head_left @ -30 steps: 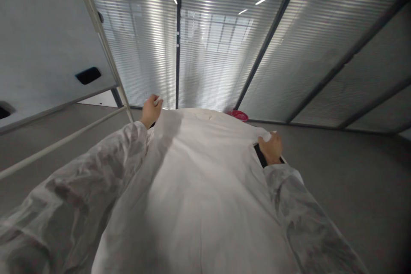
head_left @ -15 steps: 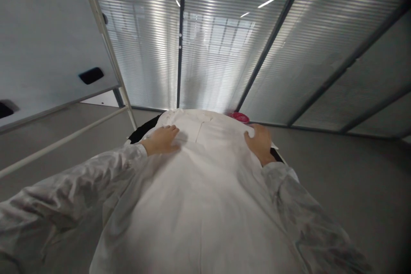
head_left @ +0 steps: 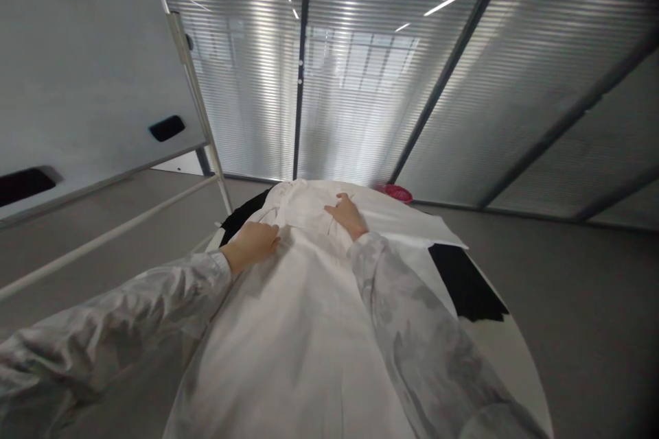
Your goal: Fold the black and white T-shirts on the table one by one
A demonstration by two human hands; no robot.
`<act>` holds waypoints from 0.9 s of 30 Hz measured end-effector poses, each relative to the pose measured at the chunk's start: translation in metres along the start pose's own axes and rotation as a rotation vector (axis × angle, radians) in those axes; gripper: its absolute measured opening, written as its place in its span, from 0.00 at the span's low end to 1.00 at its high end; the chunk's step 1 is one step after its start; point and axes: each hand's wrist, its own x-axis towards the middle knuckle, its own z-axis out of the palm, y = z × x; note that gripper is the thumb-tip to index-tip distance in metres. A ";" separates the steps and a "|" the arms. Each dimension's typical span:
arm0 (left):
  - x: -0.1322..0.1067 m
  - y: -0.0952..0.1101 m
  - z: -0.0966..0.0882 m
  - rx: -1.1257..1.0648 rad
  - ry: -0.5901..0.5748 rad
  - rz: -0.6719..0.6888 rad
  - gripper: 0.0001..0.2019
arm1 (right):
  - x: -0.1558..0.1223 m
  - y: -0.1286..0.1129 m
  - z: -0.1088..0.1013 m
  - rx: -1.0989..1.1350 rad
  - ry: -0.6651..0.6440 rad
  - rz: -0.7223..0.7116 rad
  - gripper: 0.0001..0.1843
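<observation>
Across the bench's far side we have the white cloth spread but not yet smooth; our left grip pinches it, our right grip we cannot tell.

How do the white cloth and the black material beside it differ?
Extent: the white cloth spreads broadly, while the black material shows only as patches at its sides.
Contact: the left hand and right hand are at the white cloth; neither is on the black material's right-side patch.
Shared: both lie over the pale table.
</observation>
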 end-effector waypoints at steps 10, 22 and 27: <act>-0.048 0.015 0.003 -0.077 -0.071 0.133 0.14 | 0.028 -0.027 0.012 -0.286 0.263 -0.321 0.23; -0.068 0.029 0.017 -0.141 -0.116 0.261 0.12 | 0.100 -0.115 0.085 -0.221 -0.052 -0.345 0.19; -0.070 0.025 0.026 -0.155 -0.122 0.321 0.10 | 0.126 -0.126 0.087 -0.153 -0.009 -0.240 0.18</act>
